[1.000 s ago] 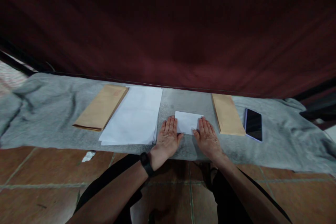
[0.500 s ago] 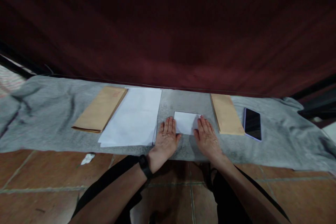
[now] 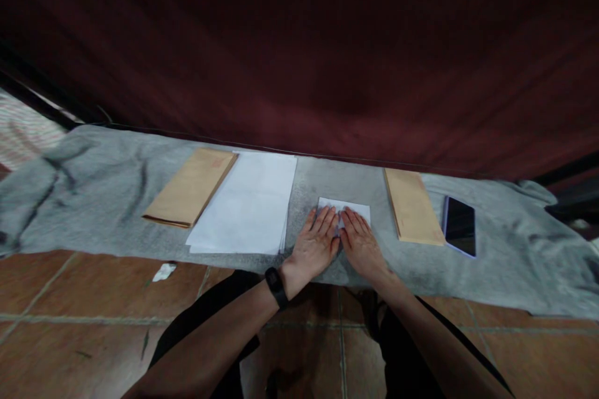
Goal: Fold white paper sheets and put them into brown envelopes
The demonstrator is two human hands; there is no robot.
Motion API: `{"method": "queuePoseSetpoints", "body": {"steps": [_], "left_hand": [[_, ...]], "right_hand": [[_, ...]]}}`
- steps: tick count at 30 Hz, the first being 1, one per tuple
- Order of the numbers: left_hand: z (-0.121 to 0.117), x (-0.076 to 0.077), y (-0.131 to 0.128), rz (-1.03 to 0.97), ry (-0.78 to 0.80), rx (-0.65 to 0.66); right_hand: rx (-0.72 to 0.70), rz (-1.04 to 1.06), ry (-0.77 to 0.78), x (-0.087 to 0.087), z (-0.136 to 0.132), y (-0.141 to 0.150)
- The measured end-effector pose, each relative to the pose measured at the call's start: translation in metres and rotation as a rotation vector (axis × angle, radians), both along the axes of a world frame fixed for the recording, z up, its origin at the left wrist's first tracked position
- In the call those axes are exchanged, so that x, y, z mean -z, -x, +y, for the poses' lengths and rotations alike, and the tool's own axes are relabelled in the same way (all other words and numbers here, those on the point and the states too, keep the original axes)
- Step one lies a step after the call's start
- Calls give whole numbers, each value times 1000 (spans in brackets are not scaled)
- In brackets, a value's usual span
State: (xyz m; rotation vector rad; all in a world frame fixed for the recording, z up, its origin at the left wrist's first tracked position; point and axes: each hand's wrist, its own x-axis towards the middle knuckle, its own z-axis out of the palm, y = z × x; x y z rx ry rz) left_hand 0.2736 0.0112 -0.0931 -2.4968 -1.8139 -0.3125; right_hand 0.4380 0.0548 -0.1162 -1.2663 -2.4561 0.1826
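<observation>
Both my palms face down over a small white piece of paper [image 3: 349, 204] that looks folded, lying on the grey cloth. My left hand [image 3: 317, 238] covers its left part, fingers stretched out flat. My right hand [image 3: 360, 243] rests on its middle and right part, also flat, with the two hands almost touching. Only the paper's far strip and right corner show past my fingertips. Left of my hands is a stack of white sheets [image 3: 250, 202], slightly fanned at the near edge.
Brown envelopes [image 3: 191, 187] lie left of the sheets, and another brown envelope stack [image 3: 414, 206] lies to the right. A phone [image 3: 460, 226] is beyond it on the grey cloth [image 3: 510, 243]. A dark red curtain [image 3: 299, 75] hangs behind. Crumpled white paper [image 3: 163, 272] lies on the tiled floor.
My hands have moved inward from the two ends of the small white paper and now lie close together over it. The view has shifted slightly.
</observation>
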Motion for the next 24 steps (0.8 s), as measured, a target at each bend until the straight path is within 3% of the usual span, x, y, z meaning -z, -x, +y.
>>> {"method": "queuePoseSetpoints", "body": {"steps": [24], "left_hand": [[27, 1, 1, 12, 72, -46]], "right_hand": [[56, -86, -83, -2, 7, 5]]}}
